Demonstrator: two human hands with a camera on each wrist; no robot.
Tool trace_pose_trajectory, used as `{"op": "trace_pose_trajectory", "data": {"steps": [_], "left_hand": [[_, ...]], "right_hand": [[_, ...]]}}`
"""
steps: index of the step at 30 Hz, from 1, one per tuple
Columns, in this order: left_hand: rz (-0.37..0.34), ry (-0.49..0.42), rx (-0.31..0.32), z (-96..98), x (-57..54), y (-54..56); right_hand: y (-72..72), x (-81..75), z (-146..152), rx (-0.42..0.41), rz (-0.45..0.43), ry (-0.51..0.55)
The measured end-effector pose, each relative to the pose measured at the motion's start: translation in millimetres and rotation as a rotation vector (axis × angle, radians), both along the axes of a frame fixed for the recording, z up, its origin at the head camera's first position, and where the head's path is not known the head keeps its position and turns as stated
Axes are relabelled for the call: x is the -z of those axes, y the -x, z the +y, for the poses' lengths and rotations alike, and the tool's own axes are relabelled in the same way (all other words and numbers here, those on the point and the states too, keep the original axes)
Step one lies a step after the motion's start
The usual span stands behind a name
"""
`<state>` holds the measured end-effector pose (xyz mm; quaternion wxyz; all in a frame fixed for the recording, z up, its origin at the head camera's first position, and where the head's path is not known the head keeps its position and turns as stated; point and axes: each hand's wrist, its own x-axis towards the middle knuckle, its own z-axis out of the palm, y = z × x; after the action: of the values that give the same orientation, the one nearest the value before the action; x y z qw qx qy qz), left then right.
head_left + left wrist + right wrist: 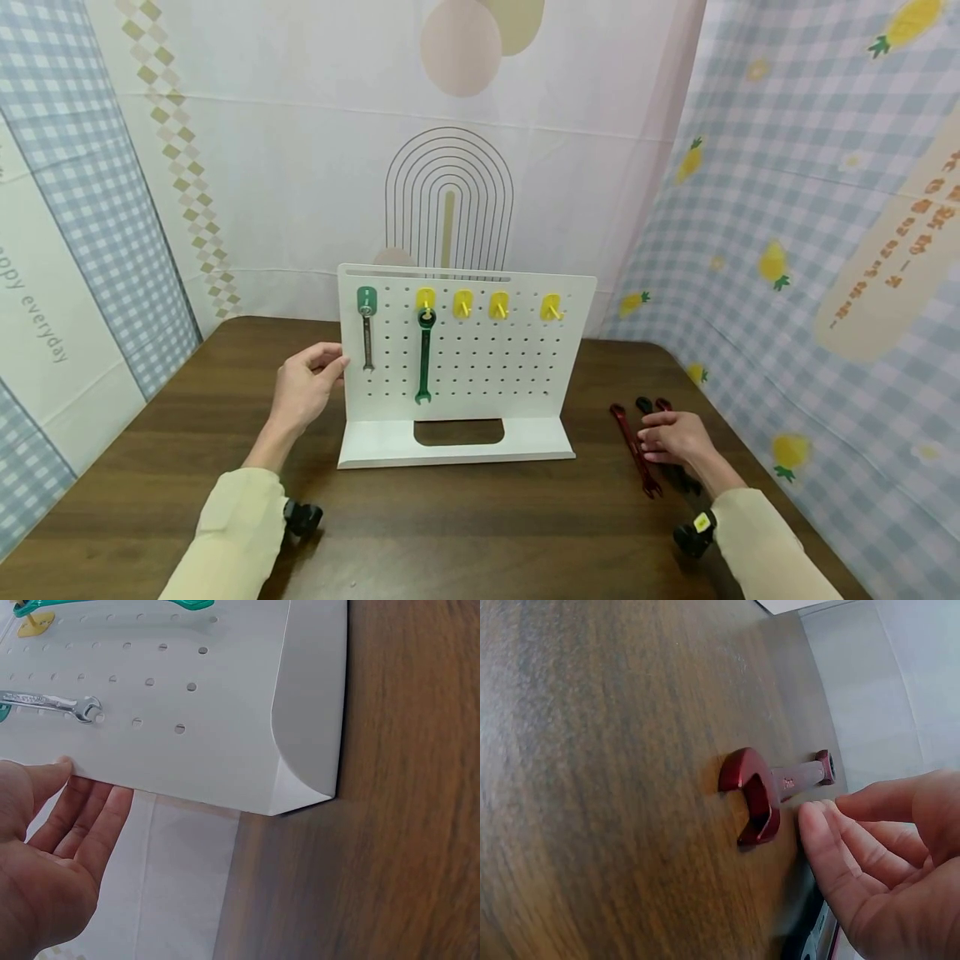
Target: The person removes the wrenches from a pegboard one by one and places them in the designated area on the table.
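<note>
Head view forward and down, wrist views close in, left sharing pegboard [480, 408] with head

Brown table [450, 533] — white pegboard [517, 367], apparently 3 wrenches [632, 442].

Pale cream sleeves [234, 529], black wrist cameras [303, 518], yellow label [702, 522] on right one

In front of you hangs a wht. cloth backdrop [300, 183] w/ horiz. creases, printed w/ thin-line arches [450, 200], a beige circle [460, 50] up top & a diamond strip [176, 129] down its L side. On your R: blue-&-wht. checked cloth [750, 158] w/ yellow fruit prints [791, 452], plus a beige panel [847, 337] w/ orange lettering. On your L: more checked cloth [97, 167], next to a pale panel [37, 250] reading "everyday". Your desk [465, 525] is dk. brown wood-grain w/ rounded far corners. Light's soft, approx. even.
</note>
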<state>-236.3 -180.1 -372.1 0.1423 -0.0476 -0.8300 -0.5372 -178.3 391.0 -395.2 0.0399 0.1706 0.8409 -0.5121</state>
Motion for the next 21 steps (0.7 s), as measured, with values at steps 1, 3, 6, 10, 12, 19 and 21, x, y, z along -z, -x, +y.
{"op": "trace_pose_trajectory", "data": {"steps": [1, 3, 6, 10, 12, 19, 21], "left_hand": [[0.000, -0.002, 0.000, 0.1, 0.1, -0.1], [0.002, -0.001, 0.001, -0.1, -0.1, -0.4], [0.009, -0.003, 0.003, -0.4, -0.4, -0.7], [0.014, -0.001, 0.005, 0.0, -0.3, -0.5], [0.016, 0.002, 0.007, 0.4, -0.2, -0.4], [0.019, 0.010, 0.009, 0.1, 0.0, -0.7], [0.017, 0.012, 0.008, -0.2, 0.4, -0.9]], "right_hand": [[-0.5, -0.8, 0.1, 0.001, 0.002, 0.003], [-1.1, -2.3, 0.9, 0.005, 0.009, 0.019], [-2.4, -5.5, 1.4, 0.014, 0.025, 0.050], [-3.0, -8.2, 1.2, 0.027, 0.050, 0.086], [-3.2, -9.9, -0.4, 0.024, 0.062, 0.105], [-1.9, -18.1, -16.0, -0.004, 0.112, 0.200], [-1.9, -21.0, -22.1, -0.020, 0.122, 0.225]]}}
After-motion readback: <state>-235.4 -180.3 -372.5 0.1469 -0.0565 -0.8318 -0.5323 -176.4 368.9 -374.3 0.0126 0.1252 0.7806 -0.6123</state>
